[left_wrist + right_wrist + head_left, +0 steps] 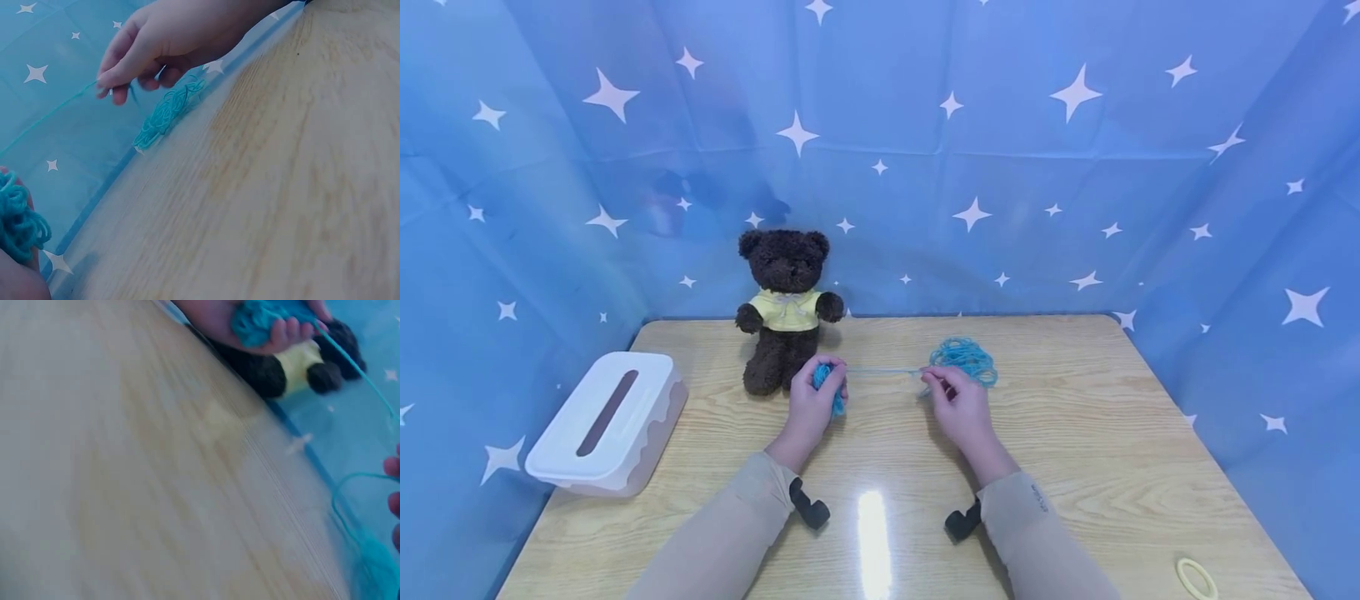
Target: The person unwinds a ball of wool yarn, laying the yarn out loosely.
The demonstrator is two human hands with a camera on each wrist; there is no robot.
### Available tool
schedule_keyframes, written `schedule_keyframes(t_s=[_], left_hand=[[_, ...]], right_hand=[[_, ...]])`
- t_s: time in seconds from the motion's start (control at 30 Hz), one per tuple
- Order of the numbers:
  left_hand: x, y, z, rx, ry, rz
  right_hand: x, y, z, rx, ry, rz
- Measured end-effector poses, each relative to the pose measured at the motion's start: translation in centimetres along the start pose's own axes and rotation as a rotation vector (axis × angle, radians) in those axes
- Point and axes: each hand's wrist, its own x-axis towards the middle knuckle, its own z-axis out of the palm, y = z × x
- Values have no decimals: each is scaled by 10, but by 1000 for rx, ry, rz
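A bundle of blue yarn is gripped in my left hand, its loops bulging past the fingers in the left wrist view. From that bundle a single strand stretches across to my right hand, where thumb and fingertips pinch it. Behind the right hand lies a loose pile of the same yarn on the table. In the right wrist view a slack piece of yarn runs from near the right fingers down to the pile.
A dark brown teddy bear in a yellow top sits just behind the left hand. At the left stands a white box with a slotted lid. A pale yellow ring lies by the table's front right. A blue star-patterned curtain hangs behind.
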Motion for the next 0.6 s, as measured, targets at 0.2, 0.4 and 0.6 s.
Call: schedule_keyframes(t_s=[0.2, 0.4, 0.6], left_hand=[[0, 2, 1, -21, 10, 2], [-1, 3, 2, -8, 22, 12], [-1, 3, 2, -14, 35, 21]], right_hand=[[3, 19, -23, -28, 115, -46], [4, 39, -48, -98, 183, 2], [3, 55, -67, -181, 237, 126]])
